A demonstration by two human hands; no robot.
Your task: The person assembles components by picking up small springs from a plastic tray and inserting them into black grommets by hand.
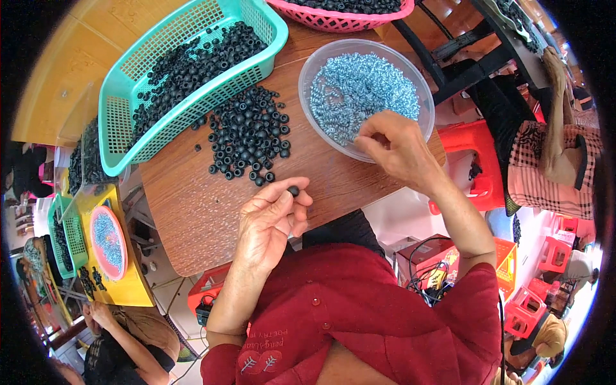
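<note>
My left hand (273, 215) is closed, pinching a small round black plastic piece (293, 191) between thumb and fingers above the table's near edge. Over the near rim of a clear round bowl (303, 80), my right hand (398, 144) has its thumb and fingers drawn together. Whatever may be between those fingertips is hidden. Many small shiny blue-silver coil springs (362, 86) fill the bowl. Beyond my left hand lies a loose pile of black round pieces (247, 131), several with a hole showing.
A turquoise plastic basket (199, 109) holding more black pieces stands at the far left of the wooden table (192, 221). A pink basket (340, 20) sits at the back. People work at both sides; a red stool (475, 160) stands right of the table.
</note>
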